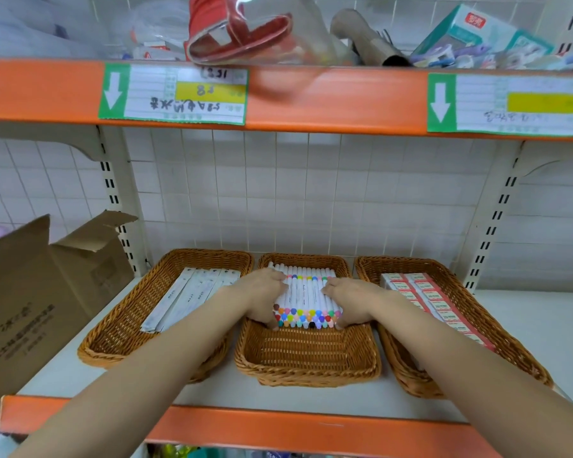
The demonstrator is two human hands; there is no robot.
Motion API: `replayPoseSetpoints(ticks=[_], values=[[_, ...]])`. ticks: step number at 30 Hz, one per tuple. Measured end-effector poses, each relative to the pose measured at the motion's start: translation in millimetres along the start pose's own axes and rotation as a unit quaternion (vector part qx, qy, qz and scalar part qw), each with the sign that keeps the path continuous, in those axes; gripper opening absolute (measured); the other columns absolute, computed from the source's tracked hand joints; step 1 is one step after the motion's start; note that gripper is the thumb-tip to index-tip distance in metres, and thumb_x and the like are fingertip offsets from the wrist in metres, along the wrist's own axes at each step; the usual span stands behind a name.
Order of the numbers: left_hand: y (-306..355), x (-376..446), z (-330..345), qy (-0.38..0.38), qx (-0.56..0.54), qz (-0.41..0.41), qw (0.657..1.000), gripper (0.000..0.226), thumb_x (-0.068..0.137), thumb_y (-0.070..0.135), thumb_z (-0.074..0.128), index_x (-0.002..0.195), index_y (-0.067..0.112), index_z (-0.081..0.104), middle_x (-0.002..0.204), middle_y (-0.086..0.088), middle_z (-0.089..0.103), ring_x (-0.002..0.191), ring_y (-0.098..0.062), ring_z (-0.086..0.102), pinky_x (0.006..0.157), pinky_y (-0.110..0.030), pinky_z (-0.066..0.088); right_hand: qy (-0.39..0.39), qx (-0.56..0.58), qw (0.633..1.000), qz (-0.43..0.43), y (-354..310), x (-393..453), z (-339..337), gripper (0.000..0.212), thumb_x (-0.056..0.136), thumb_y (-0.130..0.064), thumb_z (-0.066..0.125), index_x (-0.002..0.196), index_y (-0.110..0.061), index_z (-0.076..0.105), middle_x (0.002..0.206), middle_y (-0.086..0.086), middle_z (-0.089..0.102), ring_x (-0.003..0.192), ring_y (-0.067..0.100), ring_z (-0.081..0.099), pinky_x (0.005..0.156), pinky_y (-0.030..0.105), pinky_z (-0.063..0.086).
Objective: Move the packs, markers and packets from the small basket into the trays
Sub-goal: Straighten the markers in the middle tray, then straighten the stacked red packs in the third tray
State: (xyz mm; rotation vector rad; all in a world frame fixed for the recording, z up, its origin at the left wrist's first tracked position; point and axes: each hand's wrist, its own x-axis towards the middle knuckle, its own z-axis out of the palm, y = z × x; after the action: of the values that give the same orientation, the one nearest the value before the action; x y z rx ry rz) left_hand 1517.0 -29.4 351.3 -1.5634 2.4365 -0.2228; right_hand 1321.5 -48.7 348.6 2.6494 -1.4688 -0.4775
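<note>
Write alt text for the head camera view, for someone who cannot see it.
Two hands, left hand and right hand, press in on a stack of white markers in the middle tray on a shelf. The left tray holds flat packets; the right tray holds small packs.

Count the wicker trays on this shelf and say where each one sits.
3. The left tray holds flat white packets, the middle tray holds markers under both hands, and the right tray holds red and white packs. None looks hidden.
</note>
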Motion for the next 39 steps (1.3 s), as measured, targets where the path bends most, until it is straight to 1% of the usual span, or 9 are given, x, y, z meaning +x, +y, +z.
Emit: replayPoseSetpoints(ticks=[2,5,9,16,22,27,30,33,39], values=[[-4.2,-2.0,-0.6,-0.001,0.009,-0.013,1.000,0.088,0.082,0.042,0.070,0.151,0.011,0.025,0.159,-0.006,0.020,0.145,-0.023,0.017,0.118,-0.034,0.016,-0.001,-0.002,1.000,0.001,-1.3,2.0,0.0,0.082,0.084,-0.036,0.071,0.150,-0.013,0.028,0.155,0.006,0.028,0.139,0.025,0.033,0.112,0.040,0.036],[-9.3,-1.0,1.7,-0.009,-0.001,-0.036,0.999,0.081,0.081,0.041,0.072,0.146,0.010,0.035,0.151,-0.007,0.035,0.139,-0.024,0.031,0.115,-0.037,0.029,-0.001,0.007,1.000,-0.007,-5.2,2.2,-1.8,0.080,0.087,-0.036,0.067,0.152,-0.014,0.025,0.157,0.005,0.024,0.142,0.024,0.029,0.113,0.039,0.034],[-13.3,1.2,5.2,-0.022,-0.024,-0.042,0.999,0.073,0.079,0.046,0.073,0.136,0.009,0.048,0.139,-0.008,0.048,0.127,-0.024,0.044,0.105,-0.039,0.042,0.028,0.006,1.000,0.003,-8.4,2.7,-2.5,0.065,0.090,-0.037,0.062,0.145,-0.014,0.037,0.147,0.006,0.040,0.130,0.023,0.043,0.103,0.036,0.044],[-21.8,1.2,0.0,-0.010,-0.056,-0.022,0.998,0.061,0.088,0.035,0.066,0.139,0.009,0.046,0.142,-0.007,0.046,0.132,-0.023,0.040,0.109,-0.037,0.036,0.044,0.034,0.998,0.012,-11.0,-3.3,-6.0,0.056,0.093,-0.036,0.059,0.142,-0.015,0.043,0.144,0.006,0.044,0.128,0.022,0.045,0.101,0.035,0.045],[-23.6,1.3,-5.8,-0.012,-0.056,-0.017,0.998,0.055,0.088,0.037,0.065,0.132,0.007,0.052,0.135,-0.008,0.051,0.124,-0.023,0.045,0.103,-0.035,0.042,0.033,0.041,0.998,0.020,-12.3,-4.9,-9.6,0.054,0.093,-0.037,0.058,0.141,-0.015,0.044,0.144,0.006,0.044,0.128,0.022,0.045,0.103,0.035,0.044],[-15.0,-8.8,-10.0,-0.009,-0.057,-0.043,0.997,0.046,0.092,0.039,0.059,0.123,0.006,0.057,0.126,-0.007,0.056,0.114,-0.022,0.052,0.095,-0.032,0.046,0.063,0.050,0.997,0.000,-11.8,-10.9,-7.7,0.048,0.097,-0.035,0.051,0.140,-0.013,0.046,0.143,0.006,0.045,0.127,0.022,0.045,0.103,0.037,0.044],[2.5,-4.8,-16.6,0.003,-0.059,-0.064,0.996,0.033,0.095,0.037,0.054,0.111,0.010,0.063,0.118,-0.006,0.059,0.105,-0.021,0.057,0.091,-0.033,0.050,0.082,0.041,0.996,-0.020,-1.8,-16.9,-6.2,0.046,0.098,-0.032,0.048,0.139,-0.011,0.047,0.142,0.007,0.046,0.127,0.024,0.045,0.102,0.039,0.044],[33.3,2.4,-27.8,0.014,-0.045,-0.072,0.996,0.028,0.097,0.031,0.050,0.102,0.006,0.063,0.116,-0.009,0.059,0.106,-0.025,0.057,0.091,-0.034,0.045,0.092,0.017,0.995,-0.046,19.4,-29.3,-1.9,0.044,0.099,-0.028,0.044,0.138,-0.009,0.048,0.138,0.009,0.048,0.126,0.027,0.045,0.102,0.041,0.042],[92.1,31.3,-35.9,0.014,-0.054,-0.084,0.995,0.025,0.095,0.017,0.045,0.101,0.003,0.065,0.111,-0.010,0.061,0.098,-0.031,0.063,0.075,-0.039,0.051,0.100,0.012,0.994,-0.052,78.8,-68.8,16.8,0.042,0.101,-0.031,0.041,0.135,-0.007,0.049,0.137,0.009,0.047,0.126,0.028,0.044,0.100,0.041,0.041]])
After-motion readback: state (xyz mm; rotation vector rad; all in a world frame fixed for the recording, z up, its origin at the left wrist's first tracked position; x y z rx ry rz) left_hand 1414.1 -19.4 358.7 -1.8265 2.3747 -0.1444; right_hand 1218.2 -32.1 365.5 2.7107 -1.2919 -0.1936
